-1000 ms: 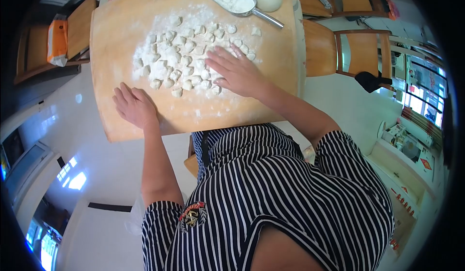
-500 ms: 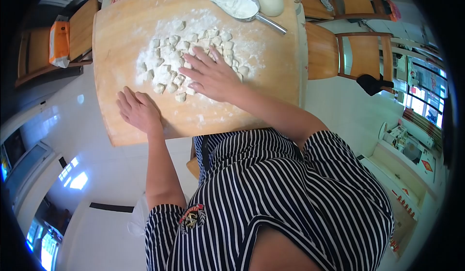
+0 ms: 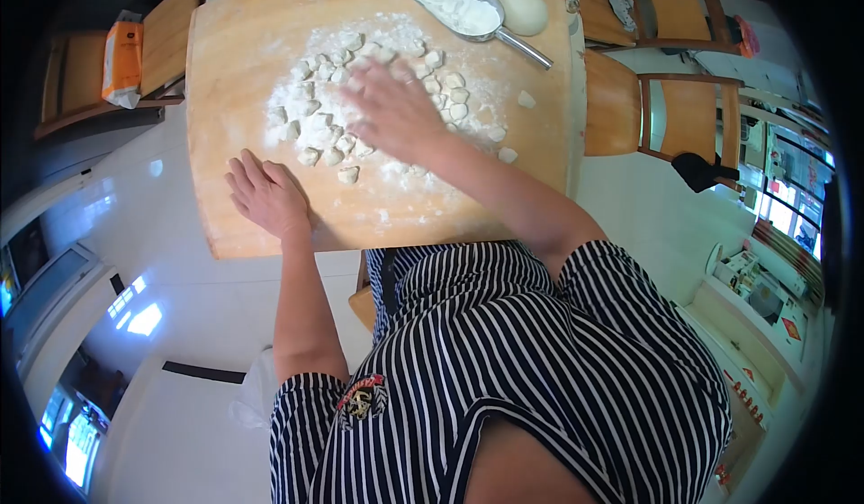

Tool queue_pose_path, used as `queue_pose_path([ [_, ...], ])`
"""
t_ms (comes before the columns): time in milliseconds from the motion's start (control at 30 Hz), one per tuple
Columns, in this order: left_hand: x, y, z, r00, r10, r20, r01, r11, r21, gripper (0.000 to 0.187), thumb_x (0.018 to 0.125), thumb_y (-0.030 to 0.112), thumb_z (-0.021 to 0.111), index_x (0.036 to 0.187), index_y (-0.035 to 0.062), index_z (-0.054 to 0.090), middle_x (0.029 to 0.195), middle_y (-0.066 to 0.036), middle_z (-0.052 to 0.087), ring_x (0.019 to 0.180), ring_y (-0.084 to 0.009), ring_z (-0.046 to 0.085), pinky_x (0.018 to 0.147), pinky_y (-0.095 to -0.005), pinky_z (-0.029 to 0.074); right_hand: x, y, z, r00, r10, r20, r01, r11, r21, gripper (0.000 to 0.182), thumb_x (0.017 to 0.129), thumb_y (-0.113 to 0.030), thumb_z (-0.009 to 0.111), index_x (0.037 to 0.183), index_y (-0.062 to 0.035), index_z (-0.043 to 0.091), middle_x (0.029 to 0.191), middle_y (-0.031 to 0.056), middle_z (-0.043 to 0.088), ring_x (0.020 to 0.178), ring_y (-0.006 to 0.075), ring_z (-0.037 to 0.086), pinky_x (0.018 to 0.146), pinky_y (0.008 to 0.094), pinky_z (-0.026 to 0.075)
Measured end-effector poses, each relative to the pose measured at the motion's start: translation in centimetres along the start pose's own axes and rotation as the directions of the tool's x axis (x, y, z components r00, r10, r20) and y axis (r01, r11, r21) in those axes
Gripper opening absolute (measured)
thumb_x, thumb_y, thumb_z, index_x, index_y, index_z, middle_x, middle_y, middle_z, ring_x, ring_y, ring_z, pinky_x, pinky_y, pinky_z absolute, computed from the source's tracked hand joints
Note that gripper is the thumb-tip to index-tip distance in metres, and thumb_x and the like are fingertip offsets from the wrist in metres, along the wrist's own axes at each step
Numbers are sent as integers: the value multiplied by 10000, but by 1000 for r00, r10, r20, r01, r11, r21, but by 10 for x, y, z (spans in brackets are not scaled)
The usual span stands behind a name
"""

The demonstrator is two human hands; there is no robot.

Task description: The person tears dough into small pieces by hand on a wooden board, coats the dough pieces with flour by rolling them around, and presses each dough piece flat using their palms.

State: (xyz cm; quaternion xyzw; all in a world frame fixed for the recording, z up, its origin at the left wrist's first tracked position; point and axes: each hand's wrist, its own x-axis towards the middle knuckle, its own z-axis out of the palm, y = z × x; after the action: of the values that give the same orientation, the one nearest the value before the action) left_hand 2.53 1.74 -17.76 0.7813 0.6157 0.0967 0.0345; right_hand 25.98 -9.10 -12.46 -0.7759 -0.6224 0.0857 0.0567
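Many small floured dough pieces [image 3: 309, 157] lie scattered with loose flour over the middle of a wooden board [image 3: 243, 63]. Over them is my right hand [image 3: 396, 112], palm down and blurred by motion, its fingers spread; the pieces right under it are hidden. My left hand [image 3: 268, 196] rests flat on the board, left of the dough pieces, with its fingers apart and nothing held. A metal scoop [image 3: 459, 9] full of flour lies near the board's far edge, beside a round dough ball [image 3: 522, 11].
Wooden chairs [image 3: 614, 99] stand right of the board, one with a black item [image 3: 697, 173] at its corner. On a chair at the left lies an orange package [image 3: 122, 61]. A white plastic bag [image 3: 256, 396] is below left.
The dough pieces under my right hand have spread, and a few now lie farther right on the board. My right hand has blurred with motion. The whole view has shifted slightly.
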Motion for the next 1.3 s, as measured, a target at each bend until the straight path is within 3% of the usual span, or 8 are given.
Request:
queue_pose_path([
  [133,-1,0,4,1000,-13,12,14,999,-38,550,1092,418,343,1584,204,463,1683,-56,375,1571,-275,284,1275,-477,197,-47,-20,3,963,-196,184,199,980,1,675,1095,-515,375,1672,-189,249,1752,84,189,1619,237,148,1306,532,92],
  [300,-2,1,1,1000,-22,18,22,999,-29,555,1093,422,336,1591,205,452,1687,-54,368,1577,-273,271,1280,-473,181,-78,34,-26,982,122,144,-100,983,-154,643,1093,-501,398,1648,-186,326,1736,107,239,1616,313,164,1300,546,118],
  [400,-1,4,2,999,-22,28,23,999,-43,556,1094,418,332,1594,204,446,1688,-57,364,1577,-277,270,1281,-471,177,-40,54,-7,983,147,-108,-152,988,-39,636,1103,-490,373,1649,-169,313,1739,128,217,1615,345,152,1302,548,103],
  [567,-1,3,-1,999,-20,30,21,999,-30,555,1097,414,328,1594,196,445,1691,-60,360,1575,-279,273,1280,-472,179,-8,-7,-5,992,-46,120,44,999,17,670,1086,-500,420,1658,-179,286,1754,85,162,1626,255,111,1316,524,61],
  [667,0,3,-1,1000,-10,20,12,998,-65,541,1093,395,363,1579,178,461,1676,-89,377,1560,-324,297,1270,-511,190,-59,-15,2,996,-77,35,75,996,58,650,1086,-500,408,1643,-176,321,1738,77,235,1609,275,193,1310,538,110],
  [933,-1,7,-4,998,12,58,-10,999,-36,557,1100,371,335,1598,136,415,1694,-126,333,1580,-341,246,1274,-530,165,-54,60,-4,977,190,-94,-194,980,-36,659,1086,-491,420,1653,-176,302,1746,112,198,1616,316,159,1299,571,94],
  [1067,0,2,-6,996,37,84,-31,997,-73,569,1102,363,328,1613,119,385,1707,-136,300,1591,-354,207,1278,-538,144,13,5,-22,966,202,161,-185,976,-112,673,1108,-528,294,1669,-160,241,1756,112,149,1628,291,95,1309,524,93],
  [1300,43,2,-4,975,104,195,-30,937,-349,627,1120,433,312,1625,62,331,1725,-165,237,1609,-370,145,1270,-599,62,-59,-53,-6,980,82,180,-90,995,36,733,1058,-525,460,1662,-157,269,1756,60,180,1626,251,120,1315,520,57],
])
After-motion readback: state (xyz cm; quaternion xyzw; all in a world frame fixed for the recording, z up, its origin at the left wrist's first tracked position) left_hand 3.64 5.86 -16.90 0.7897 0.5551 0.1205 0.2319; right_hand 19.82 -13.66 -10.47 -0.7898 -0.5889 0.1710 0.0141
